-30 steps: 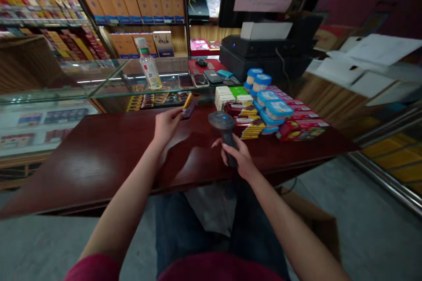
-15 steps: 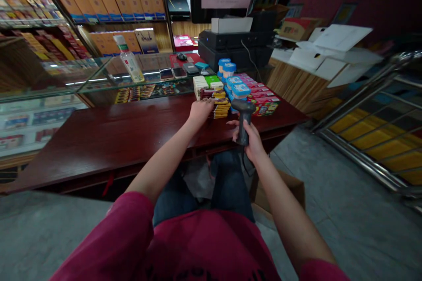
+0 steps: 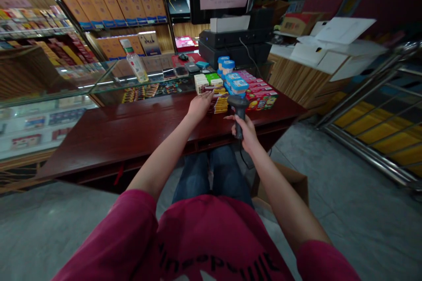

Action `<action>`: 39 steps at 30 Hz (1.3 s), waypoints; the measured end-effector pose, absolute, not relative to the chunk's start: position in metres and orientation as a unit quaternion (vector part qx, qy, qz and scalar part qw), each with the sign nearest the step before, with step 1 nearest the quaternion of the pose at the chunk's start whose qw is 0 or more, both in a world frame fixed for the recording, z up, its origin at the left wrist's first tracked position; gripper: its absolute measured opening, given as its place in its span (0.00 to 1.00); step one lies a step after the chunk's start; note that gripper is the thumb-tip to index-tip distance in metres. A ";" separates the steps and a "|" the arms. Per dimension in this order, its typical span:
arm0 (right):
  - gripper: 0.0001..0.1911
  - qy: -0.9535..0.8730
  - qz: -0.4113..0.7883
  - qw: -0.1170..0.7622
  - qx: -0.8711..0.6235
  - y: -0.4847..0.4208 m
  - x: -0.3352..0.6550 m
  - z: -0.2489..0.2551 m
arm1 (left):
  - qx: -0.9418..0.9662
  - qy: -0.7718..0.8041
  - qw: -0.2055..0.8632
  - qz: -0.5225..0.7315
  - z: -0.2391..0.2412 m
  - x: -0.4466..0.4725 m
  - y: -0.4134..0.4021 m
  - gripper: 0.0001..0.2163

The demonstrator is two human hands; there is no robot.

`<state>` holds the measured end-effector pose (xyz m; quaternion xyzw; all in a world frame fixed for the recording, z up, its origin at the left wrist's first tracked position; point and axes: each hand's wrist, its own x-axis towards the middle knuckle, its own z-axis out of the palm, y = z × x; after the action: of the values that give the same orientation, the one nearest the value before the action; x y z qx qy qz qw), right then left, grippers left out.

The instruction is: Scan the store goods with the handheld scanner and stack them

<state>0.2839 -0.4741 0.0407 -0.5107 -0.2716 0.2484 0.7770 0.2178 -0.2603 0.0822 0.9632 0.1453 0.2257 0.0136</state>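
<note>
My right hand [image 3: 248, 132] is wrapped round the handle of a dark grey barcode scanner [image 3: 238, 102], held upright above the front edge of the dark red wooden counter [image 3: 141, 125]. My left hand [image 3: 199, 106] lies with fingers stretched out against the left side of a stack of yellow and brown snack packets [image 3: 220, 105]; its thumb is hidden. Behind the stack stand white and green boxes [image 3: 207, 80]. Blue-lidded tubs [image 3: 238, 85] and red and pink boxes [image 3: 262, 96] sit to its right.
A clear bottle [image 3: 136, 62] stands on the glass display case [image 3: 108, 74] behind the counter. A black till [image 3: 232, 44] is at the back, near open white cartons [image 3: 329, 48]. An open cardboard box [image 3: 293, 180] is on the floor, left of a metal railing [image 3: 369, 158].
My left fingers have straightened and lie flatter on the packets. The scanner in my right hand has shifted slightly left, and the whole view has tilted a little.
</note>
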 end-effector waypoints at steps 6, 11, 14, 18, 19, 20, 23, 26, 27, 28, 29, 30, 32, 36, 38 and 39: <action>0.22 -0.266 0.250 0.779 -0.509 -0.473 0.283 0.042 | 0.960 0.132 0.082 0.234 0.071 0.226 -0.259 0.23; 0.22 -0.271 0.276 0.778 -0.494 -0.459 0.278 0.046 | 0.942 0.143 0.136 0.272 0.064 0.196 -0.249 0.21; 0.21 -0.291 0.308 0.763 -0.487 -0.439 0.270 0.052 | 0.888 0.203 0.216 0.352 0.061 0.165 -0.235 0.18; 0.25 -0.337 0.391 0.714 -0.473 -0.401 0.257 0.060 | 0.733 0.339 0.386 0.446 0.053 0.126 -0.202 0.11; 0.26 -0.351 0.422 0.697 -0.462 -0.391 0.254 0.062 | 0.687 0.362 0.441 0.450 0.049 0.117 -0.193 0.11; 0.26 -0.364 0.450 0.680 -0.450 -0.380 0.252 0.062 | 0.641 0.378 0.495 0.449 0.045 0.110 -0.184 0.11; 0.24 -0.390 0.500 0.638 -0.437 -0.353 0.245 0.061 | 0.531 0.404 0.592 0.452 0.032 0.090 -0.164 0.13; 0.24 -0.383 0.506 0.626 -0.452 -0.333 0.238 0.054 | 0.488 0.434 0.605 0.457 0.020 0.077 -0.154 0.13; 0.25 -0.378 0.507 0.627 -0.455 -0.328 0.236 0.051 | 0.481 0.440 0.605 0.457 0.017 0.074 -0.153 0.13; 0.25 -0.375 0.507 0.629 -0.455 -0.323 0.235 0.049 | 0.478 0.443 0.605 0.457 0.014 0.072 -0.153 0.13; 0.26 -0.375 0.508 0.628 -0.455 -0.320 0.233 0.046 | 0.477 0.442 0.606 0.458 0.012 0.070 -0.153 0.13; 0.25 -0.377 0.510 0.626 -0.454 -0.316 0.232 0.044 | 0.479 0.440 0.606 0.458 0.009 0.069 -0.153 0.13; 0.25 -0.380 0.518 0.616 -0.456 -0.311 0.230 0.041 | 0.484 0.435 0.605 0.459 0.006 0.068 -0.153 0.14; 0.24 -0.372 0.538 0.596 -0.466 -0.305 0.224 0.036 | 0.497 0.435 0.590 0.464 -0.003 0.067 -0.151 0.15; 0.24 -0.367 0.539 0.592 -0.473 -0.303 0.221 0.034 | 0.509 0.431 0.577 0.472 -0.006 0.068 -0.152 0.15; 0.25 -0.365 0.538 0.592 -0.476 -0.302 0.219 0.033 | 0.509 0.430 0.572 0.477 -0.007 0.068 -0.152 0.15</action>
<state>0.2192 -0.3025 0.0332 -0.4755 -0.3647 0.5383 0.5925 0.0684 -0.1524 -0.0070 0.5095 0.4305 0.4770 0.5723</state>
